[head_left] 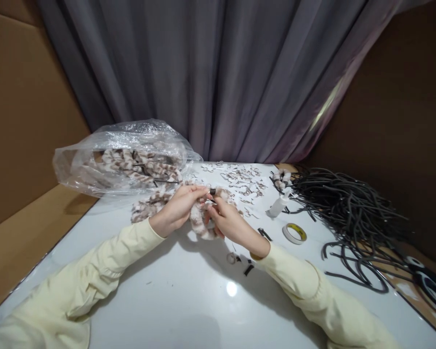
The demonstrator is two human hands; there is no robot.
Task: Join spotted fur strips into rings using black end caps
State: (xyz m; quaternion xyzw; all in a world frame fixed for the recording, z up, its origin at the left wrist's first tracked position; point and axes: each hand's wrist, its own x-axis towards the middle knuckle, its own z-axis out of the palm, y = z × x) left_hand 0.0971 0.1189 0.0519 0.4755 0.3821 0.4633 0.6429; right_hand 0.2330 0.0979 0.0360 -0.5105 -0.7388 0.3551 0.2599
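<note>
- Brightest on the glossy white tabletop point(148, 305), mirroring a round glare point(231, 289) nearer than the bare right hand point(228, 218).
- Softly shadowed beneath both hands.
- Glinting on the crumpled clear plastic bag point(148, 130) beyond the bare left hand point(179, 206).
- Dim along the flat dark-brown panel point(396, 111) far right of them.
- Slightly blurred around the hands; stretched toward the edges.

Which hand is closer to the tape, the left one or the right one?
The right. The right hand is up and to the left of the tape; the left hand is farther left.
</note>
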